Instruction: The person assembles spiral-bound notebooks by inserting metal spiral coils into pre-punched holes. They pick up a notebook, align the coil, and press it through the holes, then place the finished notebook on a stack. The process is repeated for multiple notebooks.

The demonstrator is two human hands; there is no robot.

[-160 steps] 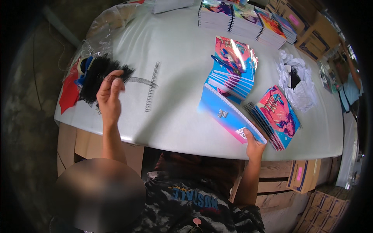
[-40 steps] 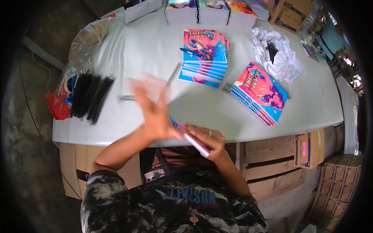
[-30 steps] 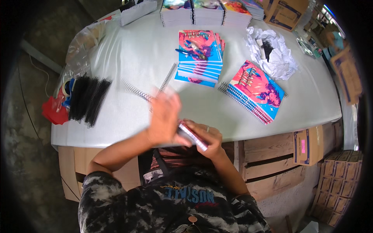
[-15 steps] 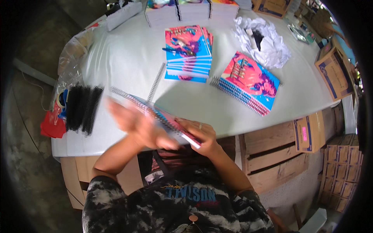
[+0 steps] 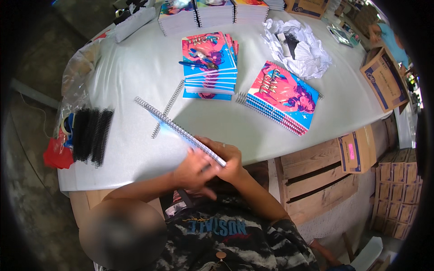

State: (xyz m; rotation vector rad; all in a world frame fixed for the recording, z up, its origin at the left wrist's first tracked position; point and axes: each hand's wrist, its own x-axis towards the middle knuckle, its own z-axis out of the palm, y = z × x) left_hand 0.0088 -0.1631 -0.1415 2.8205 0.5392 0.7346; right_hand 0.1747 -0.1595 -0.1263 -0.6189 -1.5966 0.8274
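A spiral notebook is tilted edge-up above the near edge of the table, a metal coil running along its spine and sticking out past the far end. My right hand grips its near end from the right. Against the lower part of the spine lies my left hand, fingers stretched and slightly blurred, thumb apart. A loose silver coil rests on the table, partly behind the notebook. Farther off is a fanned stack of pink and blue covers with blue-handled pliers on top.
On the right sits a pile of bound notebooks, near crumpled white paper. Black coils lie at the left beside a tape dispenser. Thick notebook stacks line the far edge; an open carton stands right.
My left hand has swept down along the coil from the spine's upper part to its near end. The notebook has turned more edge-on; my right hand keeps its grip.
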